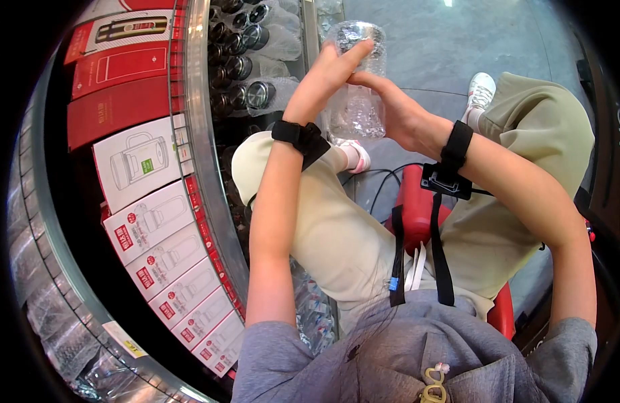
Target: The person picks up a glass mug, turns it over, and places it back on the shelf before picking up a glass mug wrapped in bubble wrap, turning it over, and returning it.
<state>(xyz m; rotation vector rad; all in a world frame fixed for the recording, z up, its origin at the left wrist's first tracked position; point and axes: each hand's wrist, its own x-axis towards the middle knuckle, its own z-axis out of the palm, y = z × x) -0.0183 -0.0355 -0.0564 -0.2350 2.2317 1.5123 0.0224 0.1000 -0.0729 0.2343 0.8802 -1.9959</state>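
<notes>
Two hands clasp the clear wrapped bottle (356,111), left hand (323,70) fingers pressed along its top, right hand (399,114) fingers pinching its side; a firm, non-crushing grip probably works best.

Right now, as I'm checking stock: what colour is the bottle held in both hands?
Clear and see-through; the bottle shows best in the head view.

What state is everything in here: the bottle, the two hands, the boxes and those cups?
Bottle: wrapped in clear plastic, upright, held up off the floor.
Left hand: closed on the bottle's upper part.
Right hand: closed on the bottle's side.
Boxes: shut, lined up on the shelf.
Cups: bagged in plastic, packed in rows.
</notes>
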